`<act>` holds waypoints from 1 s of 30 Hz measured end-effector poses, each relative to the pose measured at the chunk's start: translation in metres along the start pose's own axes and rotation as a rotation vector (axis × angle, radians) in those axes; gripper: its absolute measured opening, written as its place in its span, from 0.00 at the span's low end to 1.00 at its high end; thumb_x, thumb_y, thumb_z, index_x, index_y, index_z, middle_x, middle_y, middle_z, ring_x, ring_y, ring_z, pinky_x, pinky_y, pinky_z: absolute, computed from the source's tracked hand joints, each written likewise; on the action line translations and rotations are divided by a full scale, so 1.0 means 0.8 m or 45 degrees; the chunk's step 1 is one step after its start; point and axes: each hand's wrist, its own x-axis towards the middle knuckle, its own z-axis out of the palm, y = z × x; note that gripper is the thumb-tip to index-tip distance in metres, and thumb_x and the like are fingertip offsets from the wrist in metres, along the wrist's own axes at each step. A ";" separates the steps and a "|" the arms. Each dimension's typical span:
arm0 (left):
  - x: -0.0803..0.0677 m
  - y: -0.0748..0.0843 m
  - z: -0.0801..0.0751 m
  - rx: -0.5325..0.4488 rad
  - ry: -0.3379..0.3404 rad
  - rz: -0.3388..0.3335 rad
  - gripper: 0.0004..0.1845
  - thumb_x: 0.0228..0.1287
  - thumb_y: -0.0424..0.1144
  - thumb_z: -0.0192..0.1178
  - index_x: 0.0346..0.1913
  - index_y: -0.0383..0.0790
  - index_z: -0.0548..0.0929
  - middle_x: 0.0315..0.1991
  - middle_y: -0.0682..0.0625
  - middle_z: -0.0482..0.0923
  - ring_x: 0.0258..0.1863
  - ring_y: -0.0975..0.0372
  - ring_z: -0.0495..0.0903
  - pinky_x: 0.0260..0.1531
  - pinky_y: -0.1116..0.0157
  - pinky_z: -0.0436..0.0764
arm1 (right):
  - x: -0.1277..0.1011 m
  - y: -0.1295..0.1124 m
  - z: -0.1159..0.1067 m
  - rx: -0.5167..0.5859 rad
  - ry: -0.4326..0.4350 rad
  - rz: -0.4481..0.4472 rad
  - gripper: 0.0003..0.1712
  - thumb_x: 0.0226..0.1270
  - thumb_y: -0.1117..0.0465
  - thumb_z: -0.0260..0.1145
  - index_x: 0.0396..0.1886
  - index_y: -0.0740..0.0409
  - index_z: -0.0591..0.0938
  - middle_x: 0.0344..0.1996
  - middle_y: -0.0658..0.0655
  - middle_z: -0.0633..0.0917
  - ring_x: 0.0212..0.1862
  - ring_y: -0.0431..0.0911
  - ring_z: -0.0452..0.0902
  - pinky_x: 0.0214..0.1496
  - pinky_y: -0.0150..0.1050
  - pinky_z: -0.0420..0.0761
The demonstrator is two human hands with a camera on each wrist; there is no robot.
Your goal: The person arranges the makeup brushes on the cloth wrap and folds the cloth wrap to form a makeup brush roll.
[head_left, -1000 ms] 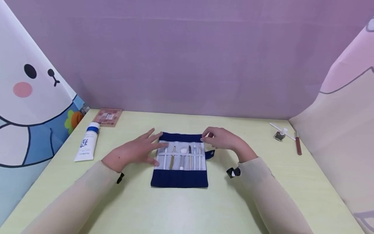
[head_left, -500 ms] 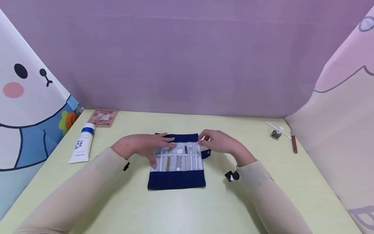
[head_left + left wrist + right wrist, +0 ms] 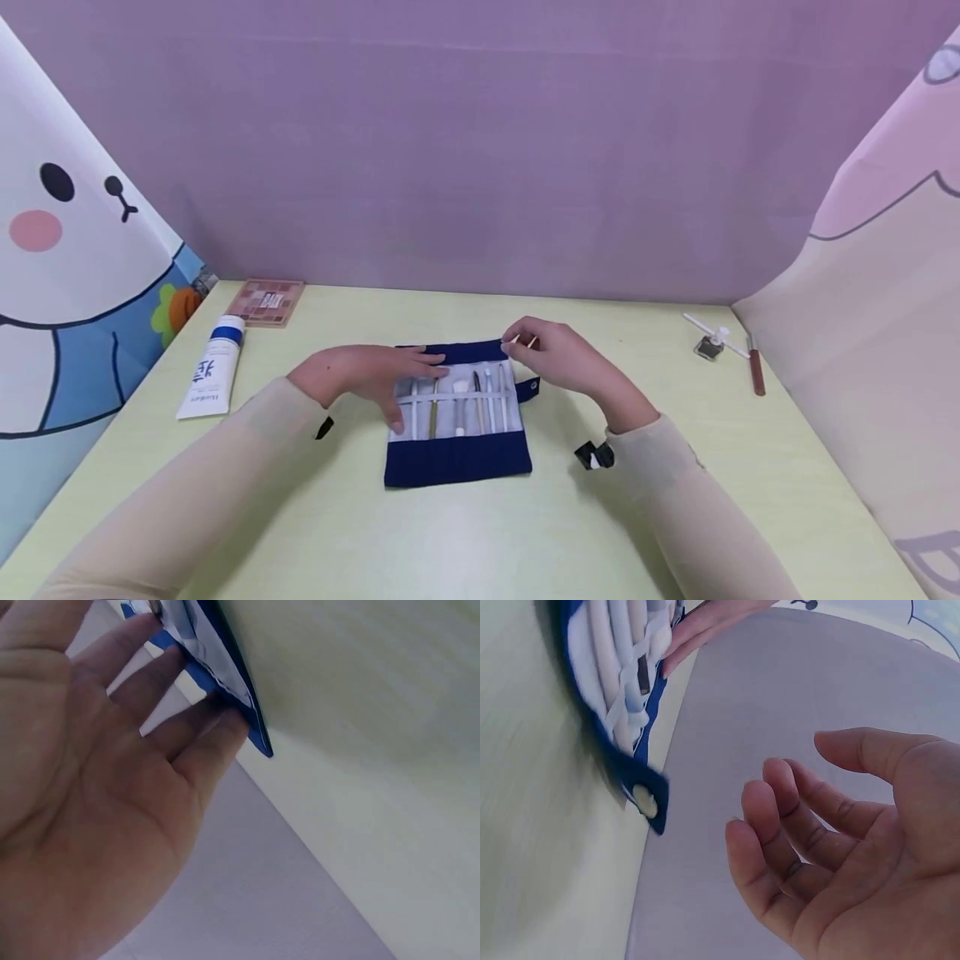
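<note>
A navy roll-up brush case (image 3: 459,460) lies unrolled on the table, its pale inner panel showing several slim brushes (image 3: 460,404) under a strap. My left hand (image 3: 382,375) lies across its upper left part, fingers spread over the panel and top flap, thumb by the left edge. In the left wrist view the fingertips meet the case's edge (image 3: 259,739). My right hand (image 3: 558,354) is at the upper right corner, fingers loosely bent. The right wrist view shows thumb and fingers apart with nothing between them, beside the snap tab (image 3: 649,799).
At the left lie a white tube (image 3: 213,375) with a blue band and a pink checked palette (image 3: 266,302). On the right are a small dark bottle (image 3: 708,346) with a white cap, a white stick (image 3: 697,323) and a brown-handled tool (image 3: 756,372).
My left hand has moved right, farther over the case. The case has turned slightly, its top right corner shifting left. My right hand has risen a little along with that corner.
</note>
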 end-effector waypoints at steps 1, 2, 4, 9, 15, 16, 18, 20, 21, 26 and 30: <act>-0.001 0.000 0.001 -0.003 0.013 -0.004 0.60 0.54 0.54 0.84 0.86 0.57 0.59 0.90 0.51 0.47 0.90 0.45 0.43 0.85 0.41 0.58 | -0.001 -0.002 0.001 0.006 -0.002 -0.004 0.16 0.83 0.50 0.61 0.58 0.51 0.85 0.46 0.54 0.89 0.42 0.46 0.83 0.43 0.40 0.83; -0.002 0.001 0.003 -0.001 0.029 -0.009 0.60 0.54 0.55 0.83 0.86 0.55 0.59 0.90 0.50 0.48 0.90 0.44 0.44 0.85 0.41 0.59 | -0.002 -0.005 0.001 0.009 -0.003 -0.007 0.16 0.83 0.51 0.61 0.59 0.51 0.85 0.46 0.55 0.89 0.42 0.46 0.83 0.42 0.39 0.83; -0.004 0.003 0.006 -0.014 0.060 -0.037 0.60 0.55 0.56 0.82 0.87 0.53 0.58 0.90 0.49 0.48 0.90 0.43 0.44 0.85 0.41 0.60 | -0.003 -0.012 0.002 0.006 -0.007 -0.011 0.16 0.83 0.51 0.62 0.59 0.52 0.85 0.46 0.55 0.89 0.42 0.46 0.84 0.42 0.39 0.83; -0.010 0.011 0.014 -0.074 0.139 -0.143 0.59 0.55 0.56 0.82 0.86 0.52 0.59 0.89 0.47 0.49 0.88 0.40 0.47 0.83 0.38 0.62 | -0.010 -0.031 0.007 -0.029 -0.039 -0.048 0.19 0.83 0.51 0.62 0.63 0.56 0.83 0.47 0.55 0.89 0.43 0.46 0.83 0.44 0.39 0.84; -0.016 0.022 0.020 -0.109 0.227 -0.200 0.59 0.54 0.56 0.83 0.85 0.47 0.62 0.88 0.42 0.53 0.87 0.38 0.52 0.80 0.39 0.68 | -0.019 -0.050 0.027 -0.090 -0.077 -0.142 0.22 0.80 0.54 0.66 0.66 0.60 0.80 0.51 0.58 0.89 0.46 0.45 0.84 0.47 0.40 0.86; -0.017 0.024 0.021 -0.107 0.239 -0.205 0.59 0.54 0.56 0.83 0.85 0.46 0.63 0.88 0.41 0.53 0.86 0.37 0.53 0.79 0.39 0.69 | -0.021 -0.053 0.033 -0.105 -0.084 -0.155 0.24 0.79 0.54 0.67 0.67 0.61 0.79 0.52 0.59 0.88 0.47 0.46 0.84 0.48 0.40 0.87; -0.019 0.030 0.022 -0.106 0.256 -0.218 0.58 0.54 0.56 0.83 0.84 0.43 0.63 0.87 0.38 0.54 0.86 0.37 0.55 0.79 0.40 0.70 | -0.025 -0.059 0.044 -0.132 -0.107 -0.167 0.28 0.77 0.54 0.68 0.70 0.62 0.77 0.56 0.62 0.87 0.50 0.49 0.85 0.49 0.42 0.88; -0.021 0.036 0.023 -0.094 0.270 -0.237 0.59 0.54 0.56 0.83 0.84 0.40 0.64 0.86 0.36 0.56 0.84 0.37 0.59 0.78 0.40 0.72 | -0.029 -0.063 0.056 -0.179 -0.131 -0.164 0.32 0.76 0.53 0.70 0.73 0.62 0.75 0.60 0.63 0.86 0.53 0.51 0.85 0.52 0.44 0.88; -0.022 0.040 0.023 -0.085 0.280 -0.247 0.59 0.54 0.57 0.82 0.83 0.39 0.64 0.86 0.35 0.56 0.83 0.36 0.61 0.77 0.40 0.72 | -0.031 -0.066 0.062 -0.213 -0.143 -0.157 0.34 0.76 0.52 0.71 0.74 0.62 0.75 0.61 0.64 0.85 0.55 0.52 0.85 0.54 0.46 0.88; -0.025 0.054 0.026 -0.061 0.332 -0.300 0.59 0.54 0.58 0.82 0.82 0.35 0.64 0.83 0.30 0.60 0.79 0.35 0.67 0.77 0.40 0.72 | -0.038 -0.073 0.090 -0.475 -0.204 -0.157 0.39 0.75 0.46 0.72 0.77 0.60 0.74 0.65 0.62 0.84 0.62 0.51 0.83 0.62 0.48 0.87; -0.029 0.062 0.032 -0.017 0.346 -0.349 0.59 0.56 0.61 0.80 0.81 0.30 0.64 0.81 0.26 0.62 0.78 0.34 0.70 0.76 0.41 0.74 | -0.046 -0.078 0.105 -0.672 -0.221 -0.209 0.39 0.73 0.42 0.73 0.73 0.61 0.77 0.61 0.62 0.86 0.61 0.51 0.83 0.61 0.46 0.87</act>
